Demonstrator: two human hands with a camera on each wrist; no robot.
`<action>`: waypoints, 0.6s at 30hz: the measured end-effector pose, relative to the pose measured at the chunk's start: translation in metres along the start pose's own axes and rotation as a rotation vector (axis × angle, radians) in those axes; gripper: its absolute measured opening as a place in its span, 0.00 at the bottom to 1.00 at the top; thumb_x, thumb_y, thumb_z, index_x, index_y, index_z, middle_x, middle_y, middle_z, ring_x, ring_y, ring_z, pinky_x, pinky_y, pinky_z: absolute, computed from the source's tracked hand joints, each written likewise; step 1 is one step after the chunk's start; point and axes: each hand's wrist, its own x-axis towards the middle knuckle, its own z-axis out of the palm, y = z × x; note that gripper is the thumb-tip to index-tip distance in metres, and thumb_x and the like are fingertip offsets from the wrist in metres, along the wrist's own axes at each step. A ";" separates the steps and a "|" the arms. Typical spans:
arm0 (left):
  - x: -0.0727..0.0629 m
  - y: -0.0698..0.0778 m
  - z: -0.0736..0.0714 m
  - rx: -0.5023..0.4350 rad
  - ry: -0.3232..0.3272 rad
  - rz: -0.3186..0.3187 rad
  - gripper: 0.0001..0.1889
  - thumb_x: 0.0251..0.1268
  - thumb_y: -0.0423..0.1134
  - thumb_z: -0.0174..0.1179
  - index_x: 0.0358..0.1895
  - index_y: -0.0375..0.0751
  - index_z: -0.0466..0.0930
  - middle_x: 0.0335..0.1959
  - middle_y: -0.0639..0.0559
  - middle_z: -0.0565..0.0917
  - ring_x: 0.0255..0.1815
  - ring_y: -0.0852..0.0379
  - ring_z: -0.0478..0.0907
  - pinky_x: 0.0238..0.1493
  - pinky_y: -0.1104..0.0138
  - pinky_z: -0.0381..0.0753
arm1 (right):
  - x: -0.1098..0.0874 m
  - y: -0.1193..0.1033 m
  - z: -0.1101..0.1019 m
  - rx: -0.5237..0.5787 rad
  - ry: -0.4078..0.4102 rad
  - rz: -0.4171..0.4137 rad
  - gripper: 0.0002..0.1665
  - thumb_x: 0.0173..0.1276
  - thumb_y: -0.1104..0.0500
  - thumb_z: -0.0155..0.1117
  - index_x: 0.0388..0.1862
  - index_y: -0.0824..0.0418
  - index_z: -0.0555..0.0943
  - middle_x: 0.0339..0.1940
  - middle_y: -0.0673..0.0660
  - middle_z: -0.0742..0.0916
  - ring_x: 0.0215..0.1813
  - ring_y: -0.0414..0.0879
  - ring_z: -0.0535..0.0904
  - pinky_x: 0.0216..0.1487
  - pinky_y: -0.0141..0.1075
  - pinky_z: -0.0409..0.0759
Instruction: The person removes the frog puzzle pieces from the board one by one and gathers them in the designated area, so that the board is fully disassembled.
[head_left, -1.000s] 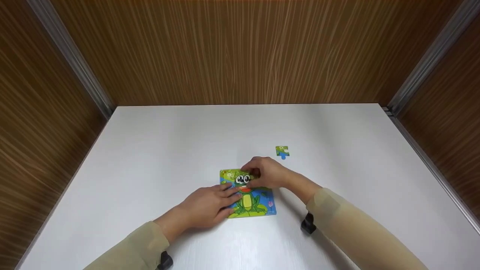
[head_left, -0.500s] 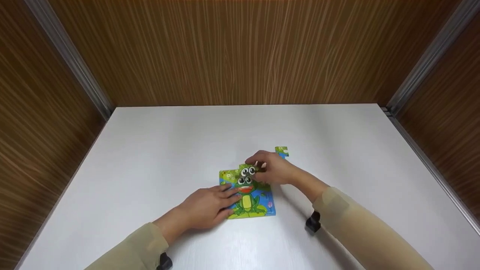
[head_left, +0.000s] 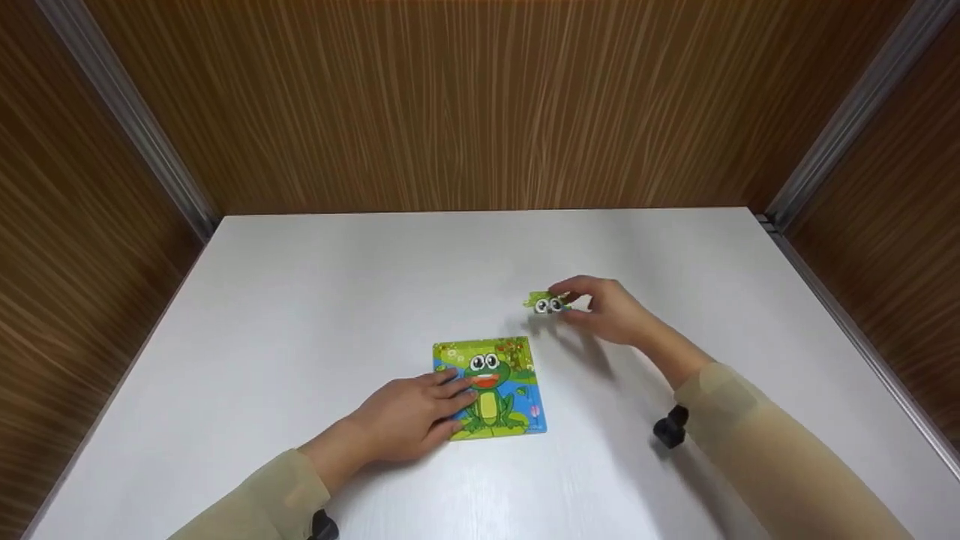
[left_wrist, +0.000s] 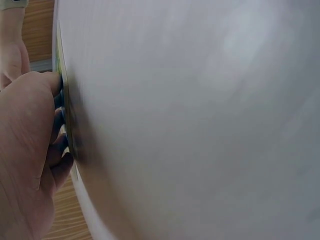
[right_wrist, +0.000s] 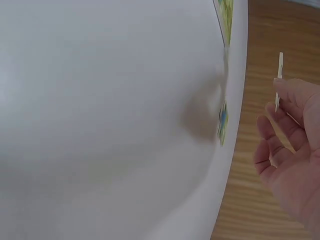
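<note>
Dismantling seems underway: frog jigsaw (head_left: 491,406) steadied by spread left hand (head_left: 411,415), eye piece (head_left: 544,303) pinched by right hand (head_left: 609,310); lowering likely needed.

No texts, labels, brands, numbers or signs can be read

White tabletop (head_left: 337,277), wood-grain panels (head_left: 450,105) behind and both sides, grey metal strips (head_left: 135,120) at corners.

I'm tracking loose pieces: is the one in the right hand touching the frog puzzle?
Apart: the head view shows white tabletop between the pinched piece and the frog puzzle.
</note>
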 end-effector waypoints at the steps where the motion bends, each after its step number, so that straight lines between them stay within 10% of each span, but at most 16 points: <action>1: 0.000 0.000 0.000 0.002 0.006 0.003 0.28 0.88 0.54 0.44 0.80 0.48 0.70 0.80 0.51 0.70 0.81 0.47 0.65 0.76 0.53 0.70 | -0.001 0.005 -0.004 -0.001 0.013 0.007 0.23 0.72 0.65 0.71 0.65 0.61 0.85 0.61 0.58 0.89 0.60 0.55 0.84 0.51 0.49 0.80; 18: 0.000 0.002 0.000 -0.010 0.014 -0.006 0.27 0.87 0.53 0.46 0.80 0.48 0.71 0.79 0.51 0.70 0.81 0.47 0.65 0.76 0.53 0.70 | -0.017 0.063 -0.031 -0.009 0.071 0.230 0.21 0.73 0.65 0.70 0.64 0.63 0.85 0.60 0.62 0.88 0.64 0.59 0.80 0.61 0.50 0.75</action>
